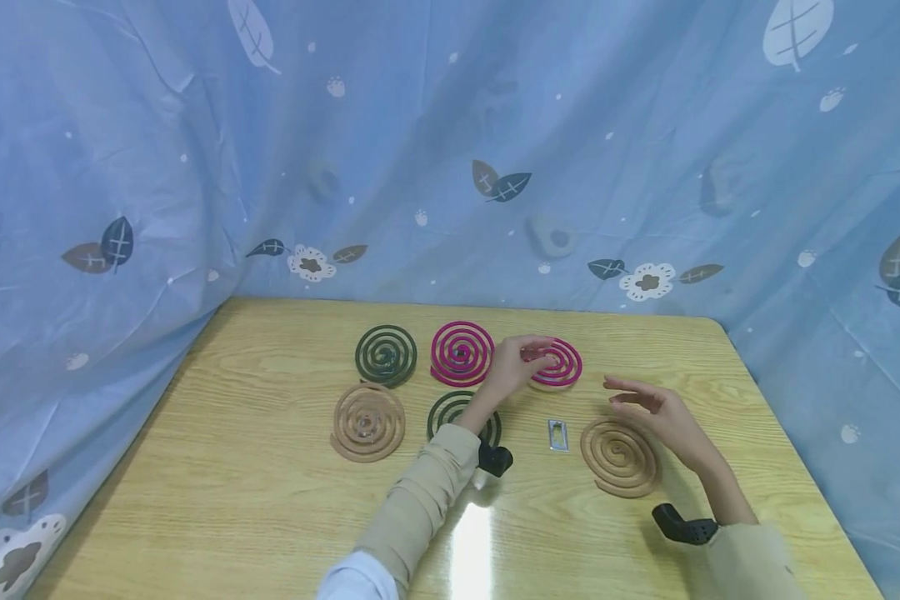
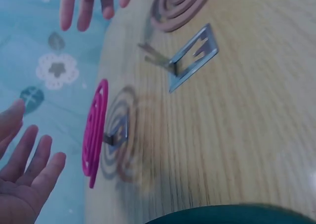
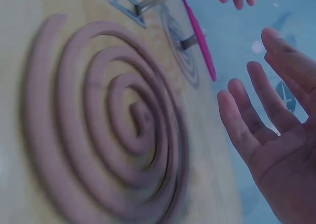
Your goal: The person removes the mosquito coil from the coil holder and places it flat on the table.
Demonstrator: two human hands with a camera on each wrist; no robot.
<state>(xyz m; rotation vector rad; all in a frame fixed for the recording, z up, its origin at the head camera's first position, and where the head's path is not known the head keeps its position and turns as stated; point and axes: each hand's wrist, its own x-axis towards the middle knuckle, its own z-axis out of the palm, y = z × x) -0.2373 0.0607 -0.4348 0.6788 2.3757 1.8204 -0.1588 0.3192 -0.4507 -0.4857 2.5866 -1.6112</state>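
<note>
My left hand (image 1: pixel 516 367) hovers at the right-hand pink mosquito coil (image 1: pixel 567 363), its fingers loosely bent. In the left wrist view a gap separates that hand (image 2: pixel 27 179) from the pink coil (image 2: pixel 94 130), which sits raised on a metal stand (image 2: pixel 119 132). My right hand (image 1: pixel 667 421) hangs in the air above and beside a brown coil (image 1: pixel 619 458) on the table. Its fingers are spread and hold nothing in the right wrist view, where the hand (image 3: pixel 281 140) is apart from the brown coil (image 3: pixel 98 110). A bare metal stand (image 1: pixel 551 435) with an upright prong lies between the arms.
Another pink coil (image 1: pixel 462 325), two dark green coils (image 1: pixel 386 329) and a second brown coil (image 1: pixel 337 425) stand left of my left hand. My left forearm partly covers the nearer green coil (image 1: pixel 432 417). A blue leaf-print curtain (image 1: pixel 435 167) borders the wooden table (image 1: pixel 232 467).
</note>
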